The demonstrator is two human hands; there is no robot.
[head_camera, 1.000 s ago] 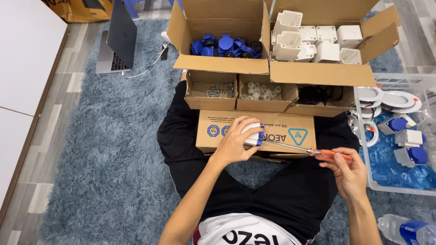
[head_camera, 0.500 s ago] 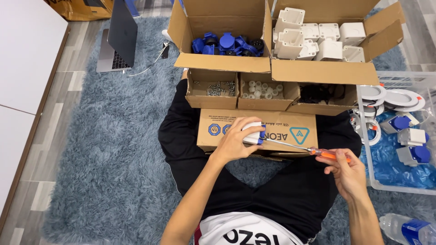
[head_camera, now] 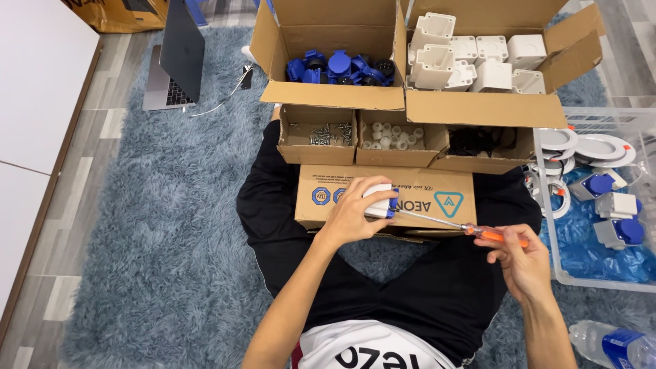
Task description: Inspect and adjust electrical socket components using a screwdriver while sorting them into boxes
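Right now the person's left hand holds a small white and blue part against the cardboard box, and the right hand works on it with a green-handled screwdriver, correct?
Not quite: the screwdriver has an orange handle, not green, as the head view shows. The rest holds: the left hand grips the small white and blue part on the cardboard box, and the right hand holds the screwdriver.

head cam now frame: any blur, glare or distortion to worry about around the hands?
Head view: lighting even and soft, only faint shadows beneath the cardboard boxes. Left hand on the white and blue part is sharp, as is the right hand on the orange-handled screwdriver. No glare on the shaft. Slight wide-angle stretching at the edges, near the water bottle.
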